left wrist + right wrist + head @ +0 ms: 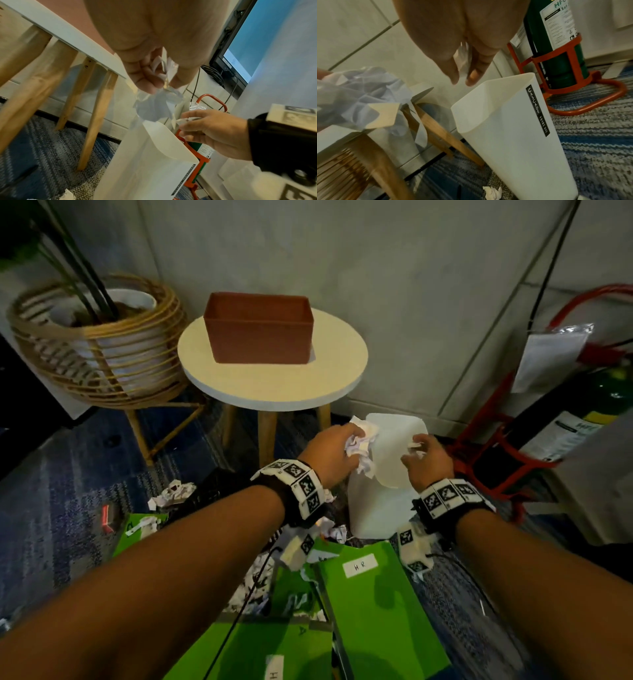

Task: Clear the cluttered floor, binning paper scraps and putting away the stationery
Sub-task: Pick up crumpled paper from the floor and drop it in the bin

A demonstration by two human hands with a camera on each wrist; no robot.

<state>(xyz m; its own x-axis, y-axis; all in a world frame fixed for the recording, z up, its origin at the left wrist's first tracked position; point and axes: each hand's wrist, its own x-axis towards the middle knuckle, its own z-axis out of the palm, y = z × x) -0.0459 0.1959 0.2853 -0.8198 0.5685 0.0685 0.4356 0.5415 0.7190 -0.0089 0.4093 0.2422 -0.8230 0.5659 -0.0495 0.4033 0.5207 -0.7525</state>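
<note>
With both hands at the white bin (383,508), caught the binning step midway: left hand (334,453) clenched round a big wad of crumpled paper (359,448) at the rim, right hand (428,462) pinching a smaller scrap (414,448) over the opening. Judged the next move a plain letting-go above the mouth, then a return for more. Nearest, found green folders (376,607) and loose paper balls (173,494) on blue carpet (61,501); beyond, a round stool (274,385) bearing a brown box (258,332), a wicker planter (99,344), a green extinguisher (556,54) in a red stand.
</note>
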